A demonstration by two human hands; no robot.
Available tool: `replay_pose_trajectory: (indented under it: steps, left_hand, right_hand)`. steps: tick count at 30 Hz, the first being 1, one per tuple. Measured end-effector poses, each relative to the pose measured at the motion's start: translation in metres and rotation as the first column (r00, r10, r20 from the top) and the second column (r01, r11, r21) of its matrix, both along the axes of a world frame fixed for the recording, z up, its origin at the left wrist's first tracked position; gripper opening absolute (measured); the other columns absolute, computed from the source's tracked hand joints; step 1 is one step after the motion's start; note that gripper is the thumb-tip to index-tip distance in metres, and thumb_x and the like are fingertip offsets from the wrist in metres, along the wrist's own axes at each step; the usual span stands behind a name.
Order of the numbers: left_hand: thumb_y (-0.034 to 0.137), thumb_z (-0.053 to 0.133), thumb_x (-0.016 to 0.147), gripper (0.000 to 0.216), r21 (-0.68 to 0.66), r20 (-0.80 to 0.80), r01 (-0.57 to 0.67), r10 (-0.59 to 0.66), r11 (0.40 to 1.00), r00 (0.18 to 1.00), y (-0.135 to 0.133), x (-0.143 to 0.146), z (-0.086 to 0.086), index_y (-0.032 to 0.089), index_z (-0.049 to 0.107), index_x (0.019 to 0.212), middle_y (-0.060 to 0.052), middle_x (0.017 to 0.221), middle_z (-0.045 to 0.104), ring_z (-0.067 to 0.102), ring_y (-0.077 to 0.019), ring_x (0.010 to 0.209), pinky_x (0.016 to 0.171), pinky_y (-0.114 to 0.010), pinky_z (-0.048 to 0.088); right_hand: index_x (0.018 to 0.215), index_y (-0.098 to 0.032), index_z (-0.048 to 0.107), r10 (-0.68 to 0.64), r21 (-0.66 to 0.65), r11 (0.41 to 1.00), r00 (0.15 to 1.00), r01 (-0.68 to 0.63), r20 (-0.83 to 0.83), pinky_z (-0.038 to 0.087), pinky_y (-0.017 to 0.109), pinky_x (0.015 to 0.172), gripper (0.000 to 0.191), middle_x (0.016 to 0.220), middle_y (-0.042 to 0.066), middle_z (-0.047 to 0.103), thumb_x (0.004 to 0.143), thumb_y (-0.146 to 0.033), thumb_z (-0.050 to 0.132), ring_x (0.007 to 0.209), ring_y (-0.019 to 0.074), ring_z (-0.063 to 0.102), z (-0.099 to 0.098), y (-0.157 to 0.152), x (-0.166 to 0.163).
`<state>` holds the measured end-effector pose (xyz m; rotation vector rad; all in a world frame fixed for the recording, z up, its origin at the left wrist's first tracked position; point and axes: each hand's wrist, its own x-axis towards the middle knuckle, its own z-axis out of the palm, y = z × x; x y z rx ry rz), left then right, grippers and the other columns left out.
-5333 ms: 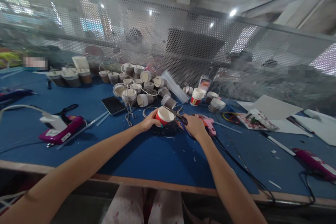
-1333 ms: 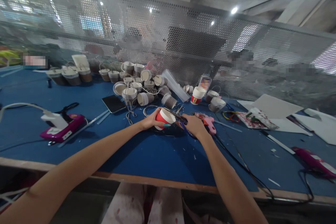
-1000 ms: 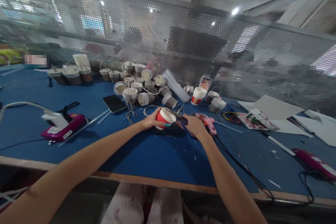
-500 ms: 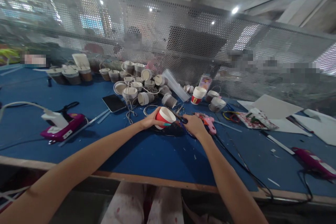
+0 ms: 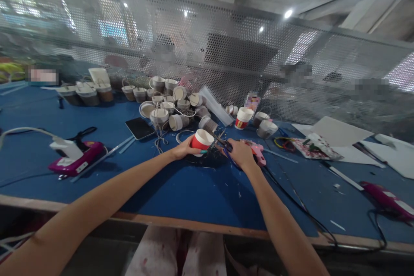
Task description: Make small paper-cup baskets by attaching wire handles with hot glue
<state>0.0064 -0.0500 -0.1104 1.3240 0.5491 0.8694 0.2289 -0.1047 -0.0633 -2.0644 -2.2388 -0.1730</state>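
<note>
The held cup is coloured red beneath a white rim; against it, a teal fingernail is seen. Right of the held cup, the glue gun is coloured pink; left of that cup, the power strip is coloured magenta and the flat device black. Behind it, the grey panel is patterned with holes; beneath it, blue is shown by the tabletop.

The left hand curls in a grip, teal nail showing; near its right, the right hand is clenched, arms outstretched.
</note>
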Motion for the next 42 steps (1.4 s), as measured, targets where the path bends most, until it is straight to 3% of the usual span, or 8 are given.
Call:
replay_pose_trajectory:
  steps: [6,15,23,33,37,42]
  left_hand:
    - [0.018,0.082,0.045,0.077,0.112,-0.07,-0.001,0.009,0.994,0.998,-0.004,0.002,0.005,0.014,0.048,0.114,-0.009,0.101,0.063,0.06,-0.0209,0.09,0.084,-0.039,0.048]
    - [0.02,0.081,0.048,0.074,0.227,-0.119,-0.021,0.049,0.974,0.992,-0.007,0.003,0.005,0.016,0.049,0.115,-0.007,0.1,0.064,0.061,-0.0199,0.09,0.085,-0.037,0.048]
    - [0.018,0.08,0.048,0.069,0.164,-0.102,-0.01,0.027,0.986,0.994,-0.01,0.003,0.008,0.014,0.05,0.11,-0.007,0.094,0.064,0.061,-0.0181,0.082,0.074,-0.032,0.05]
    - [0.016,0.081,0.045,0.081,0.071,-0.086,-0.072,0.078,0.995,0.993,-0.006,0.002,0.006,0.015,0.046,0.118,-0.008,0.099,0.064,0.062,-0.021,0.088,0.079,-0.035,0.049]
    - [0.019,0.081,0.046,0.069,-0.003,0.043,-0.083,0.083,0.997,0.996,-0.002,0.002,0.003,0.013,0.052,0.109,-0.008,0.094,0.067,0.064,-0.0207,0.083,0.08,-0.035,0.049]
    - [0.028,0.076,0.053,0.056,-0.118,0.209,0.013,0.012,0.993,0.978,0.001,0.002,0.002,0.009,0.059,0.103,-0.013,0.093,0.07,0.067,-0.0251,0.081,0.08,-0.039,0.049]
  right_hand:
    - [0.104,-0.022,0.06,0.032,-0.03,0.999,0.999,-0.032,0.008,0.04,0.028,0.067,0.034,0.095,0.009,0.068,0.087,-0.045,0.041,0.089,0.0242,0.061,0.0,0.0,0.0]
    - [0.1,-0.023,0.062,0.065,-0.032,0.997,0.998,-0.066,-0.022,0.04,0.029,0.069,0.043,0.091,0.008,0.069,0.084,-0.056,0.04,0.085,0.0237,0.063,0.001,-0.001,0.0]
    - [0.094,-0.024,0.065,0.038,-0.028,0.999,0.998,-0.04,-0.043,0.04,0.028,0.067,0.044,0.087,0.008,0.07,0.085,-0.058,0.038,0.084,0.024,0.063,0.004,-0.003,-0.004]
    - [0.101,-0.021,0.062,-0.083,0.029,0.996,0.994,0.085,-0.068,0.041,0.026,0.067,0.043,0.09,0.01,0.069,0.088,-0.052,0.036,0.088,0.0236,0.063,-0.005,0.001,-0.005]
    - [0.104,-0.018,0.06,-0.174,0.038,0.983,0.982,0.178,-0.075,0.042,0.028,0.069,0.046,0.091,0.013,0.068,0.09,-0.052,0.033,0.09,0.0253,0.063,-0.006,0.003,-0.005]
    - [0.094,-0.017,0.061,-0.215,0.057,0.972,0.959,0.228,-0.183,0.042,0.029,0.071,0.05,0.091,0.013,0.068,0.091,-0.053,0.027,0.09,0.025,0.063,-0.009,0.005,-0.004]
